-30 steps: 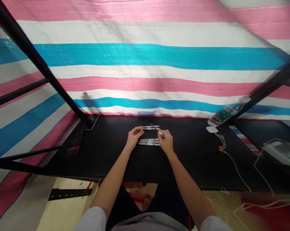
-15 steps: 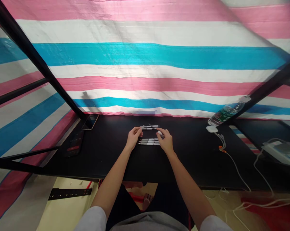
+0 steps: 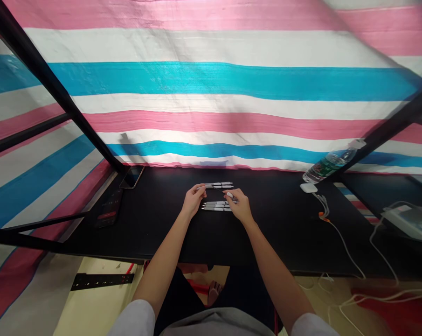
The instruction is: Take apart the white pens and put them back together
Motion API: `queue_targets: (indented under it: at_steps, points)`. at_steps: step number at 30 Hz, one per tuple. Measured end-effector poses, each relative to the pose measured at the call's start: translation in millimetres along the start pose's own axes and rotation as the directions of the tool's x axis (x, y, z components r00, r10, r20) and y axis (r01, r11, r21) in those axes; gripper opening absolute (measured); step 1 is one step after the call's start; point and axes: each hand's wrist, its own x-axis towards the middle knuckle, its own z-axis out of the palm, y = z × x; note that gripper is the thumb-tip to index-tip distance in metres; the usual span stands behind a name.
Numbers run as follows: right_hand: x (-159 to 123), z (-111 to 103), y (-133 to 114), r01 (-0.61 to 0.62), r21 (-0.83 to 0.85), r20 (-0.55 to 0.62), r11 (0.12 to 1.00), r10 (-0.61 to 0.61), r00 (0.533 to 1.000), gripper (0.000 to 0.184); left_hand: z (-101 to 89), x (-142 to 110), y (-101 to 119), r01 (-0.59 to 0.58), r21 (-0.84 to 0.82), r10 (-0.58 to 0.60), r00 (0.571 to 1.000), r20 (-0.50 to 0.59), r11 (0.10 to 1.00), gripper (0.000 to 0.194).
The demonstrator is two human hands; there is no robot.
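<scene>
a makeshift work booth rather than a proper room: a black desk [image 3: 284, 238] stands inside a black metal frame [image 3: 46, 84] hung with pink, white and blue striped tarpaulin [image 3: 211, 79]. a smartphone [image 3: 131, 177] lies left of the left hand [image 3: 193, 200], and a plastic water bottle [image 3: 331, 163] stands right of the right hand [image 3: 240, 206] (white charging cables [image 3: 343, 247] trail off that side).

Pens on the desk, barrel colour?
Pens are white with darker bands, best seen in the head view.
</scene>
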Motion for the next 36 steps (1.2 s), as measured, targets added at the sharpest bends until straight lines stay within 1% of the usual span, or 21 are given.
queue_targets:
  at_steps: [2, 6, 11, 14, 17, 20, 23, 26, 28, 31, 34, 36]
  points:
    - [0.0, -0.3, 1.1, 0.006, -0.006, 0.01, 1.0, -0.006, 1.0, 0.018, -0.5, 0.5, 0.5, 0.003, -0.028, -0.003, 1.0, 0.0, 1.0, 0.031]
    - [-0.4, -1.5, 1.4, 0.023, -0.01, 0.068, 1.0, -0.023, 0.997, 0.02, -0.6, 1.3, 1.3, 0.006, -0.072, -0.007, 1.0, -0.016, 0.997, 0.03]
    - [-1.3, -2.1, 1.5, 0.08, -0.049, 0.063, 0.996, -0.077, 0.995, 0.022, 0.4, 0.2, 2.5, -0.01, -0.058, 0.008, 0.999, -0.037, 0.998, 0.028]
    - [-1.3, -1.6, 2.5, 0.075, -0.025, 0.084, 0.997, -0.073, 0.994, 0.024, 1.4, -1.7, 3.1, 0.016, -0.024, -0.016, 1.0, -0.021, 1.0, 0.027]
    - [-1.1, -0.9, 2.1, 0.051, 0.016, 0.104, 0.999, -0.052, 0.993, 0.027, 2.9, -4.5, 2.6, 0.022, 0.058, -0.023, 0.999, 0.027, 0.998, 0.026]
    - [-1.4, 0.2, -0.4, -0.003, 0.053, 0.094, 0.999, -0.002, 0.996, 0.028, 4.2, -7.6, 1.7, -0.006, 0.175, -0.014, 0.994, 0.113, 0.985, 0.026]
    - [-2.3, 1.9, -3.0, -0.077, 0.107, 0.078, 0.991, 0.069, 0.995, 0.026, 5.0, -10.1, 2.5, -0.024, 0.283, -0.031, 0.982, 0.188, 0.959, 0.027]
    - [-2.8, 3.6, -4.3, -0.115, 0.153, 0.075, 0.982, 0.105, 0.992, 0.021, 5.4, -11.3, 4.4, -0.042, 0.322, -0.031, 0.975, 0.219, 0.946, 0.027]
    - [-2.6, 4.5, -4.7, -0.127, 0.174, 0.07, 0.977, 0.116, 0.991, 0.021, 5.8, -11.1, 5.1, -0.056, 0.308, -0.013, 0.976, 0.218, 0.95, 0.026]
    - [-1.7, 4.4, -4.9, -0.134, 0.222, 0.055, 0.966, 0.125, 0.991, 0.029, 6.2, -9.9, 4.4, -0.048, 0.253, -0.002, 0.981, 0.194, 0.966, 0.027]
    - [0.2, 2.8, -2.1, -0.151, 0.266, 0.02, 0.952, 0.151, 0.988, 0.035, 5.7, -8.0, 3.2, -0.023, 0.156, 0.001, 0.99, 0.14, 0.988, 0.028]
    - [2.1, 1.9, 2.6, -0.172, 0.297, -0.026, 0.939, 0.188, 0.982, 0.032, 4.7, -6.6, 3.1, 0.003, 0.073, -0.01, 0.995, 0.097, 0.997, 0.027]
